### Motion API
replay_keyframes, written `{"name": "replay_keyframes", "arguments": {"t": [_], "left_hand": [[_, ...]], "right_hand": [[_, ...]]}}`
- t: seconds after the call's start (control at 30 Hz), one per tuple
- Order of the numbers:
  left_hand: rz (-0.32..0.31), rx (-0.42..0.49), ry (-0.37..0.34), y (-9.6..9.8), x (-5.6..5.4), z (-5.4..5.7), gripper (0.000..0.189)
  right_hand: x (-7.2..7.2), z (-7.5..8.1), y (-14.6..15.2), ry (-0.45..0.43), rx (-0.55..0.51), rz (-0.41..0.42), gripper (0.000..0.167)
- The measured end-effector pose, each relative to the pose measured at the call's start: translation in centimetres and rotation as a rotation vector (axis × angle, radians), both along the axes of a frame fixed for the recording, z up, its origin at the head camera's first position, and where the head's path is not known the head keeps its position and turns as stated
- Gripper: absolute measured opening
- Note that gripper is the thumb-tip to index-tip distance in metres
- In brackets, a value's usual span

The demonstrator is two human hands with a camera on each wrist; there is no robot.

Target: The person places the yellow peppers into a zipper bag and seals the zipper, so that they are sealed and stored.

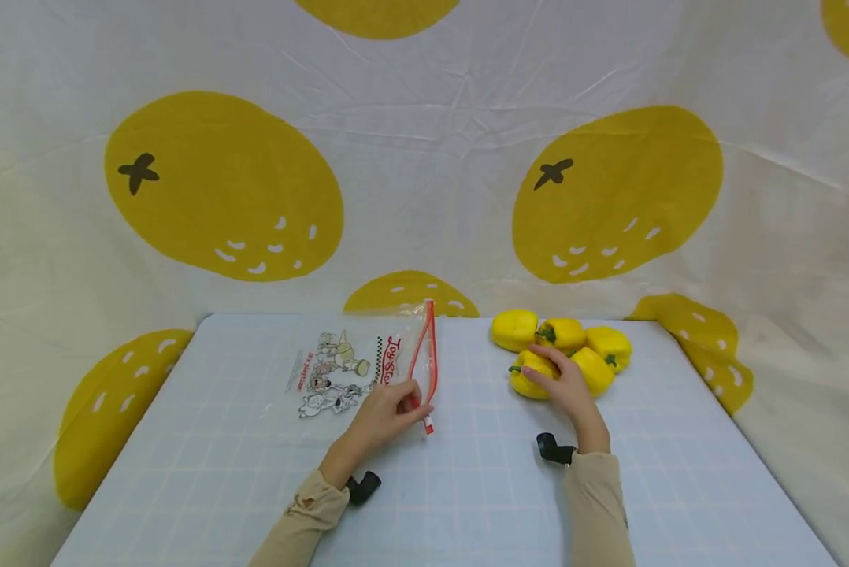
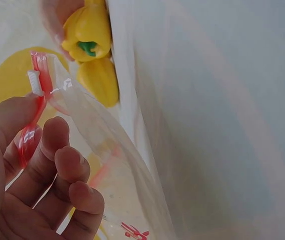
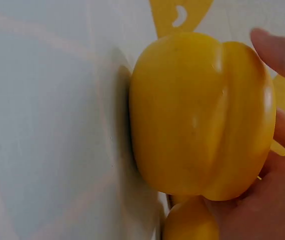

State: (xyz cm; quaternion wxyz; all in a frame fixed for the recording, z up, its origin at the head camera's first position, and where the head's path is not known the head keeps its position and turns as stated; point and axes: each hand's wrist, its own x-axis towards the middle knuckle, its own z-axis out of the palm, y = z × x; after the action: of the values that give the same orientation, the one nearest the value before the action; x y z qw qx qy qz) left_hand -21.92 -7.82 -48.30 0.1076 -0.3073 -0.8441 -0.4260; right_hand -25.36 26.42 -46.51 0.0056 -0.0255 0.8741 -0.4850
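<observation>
The left hand (image 1: 389, 409) is pinching the red zip edge (image 1: 435, 370) near its closest corner, the two strips parting beyond the grip so the mouth is gaping rightwards. The right hand (image 1: 572, 394) is straddling a yellow pepper (image 1: 531, 387), thumb and fingers spreading over it; whether they are gripping, I cannot tell. That pepper is lying on the worktop (image 1: 467, 488) directly beneath this nearer hand, its stem pointing left, towards the mouth. The clear bag (image 1: 342, 362) is stretching leftwards, showing printed figures but no pepper inside. Four other peppers (image 1: 514, 329) are clustering beside and behind the first. Beyond, a patterned cloth (image 1: 424, 197) is hanging.
</observation>
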Motion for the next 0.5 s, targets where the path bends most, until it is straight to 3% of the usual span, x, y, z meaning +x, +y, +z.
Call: {"name": "replay_keyframes", "arguments": {"t": [0.23,0.5], "left_hand": [[-0.015,-0.010,0.013,-0.03,-0.04,-0.18,0.023],[-0.012,-0.017,0.009,-0.13,-0.02,-0.36,0.022]], "right_hand": [[0.05,-0.33,0.55,-0.073,0.028,0.088,0.080],[-0.13,-0.91,0.41,-0.082,0.030,0.046,0.083]]}}
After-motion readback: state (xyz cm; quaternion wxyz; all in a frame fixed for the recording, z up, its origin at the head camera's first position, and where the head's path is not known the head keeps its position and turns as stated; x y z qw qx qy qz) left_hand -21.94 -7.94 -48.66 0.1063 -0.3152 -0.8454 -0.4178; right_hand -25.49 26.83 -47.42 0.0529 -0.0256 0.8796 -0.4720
